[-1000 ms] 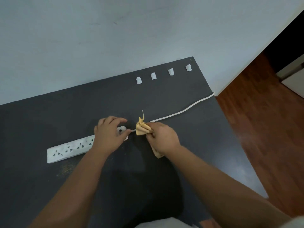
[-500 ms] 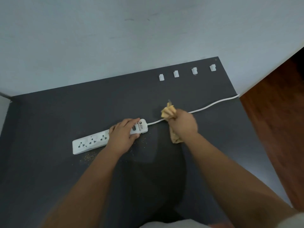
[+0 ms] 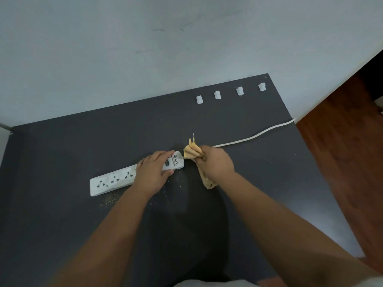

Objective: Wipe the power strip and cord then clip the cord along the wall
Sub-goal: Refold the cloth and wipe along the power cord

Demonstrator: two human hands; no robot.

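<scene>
Head-camera footage was filled nearest the lens by two bare forearms reaching out over a dark grey surface (image 3: 62,235). Fine yellowish crumbs (image 3: 109,200) were scattered just in front of a white power strip (image 3: 112,181), which was laid flat and slanted. Its right end was pressed down by the left hand (image 3: 152,172), fingers spread and curled over the casing. Just beside that end, a yellow cloth (image 3: 191,152) was bunched around the white cord (image 3: 255,137) and clenched in the fisted right hand (image 3: 215,164), a tail of it left hanging below. Beyond, the cord was run rightward off the surface's edge. Farther back, four white clips (image 3: 217,95) were set in a row near the pale wall (image 3: 165,48).
</scene>
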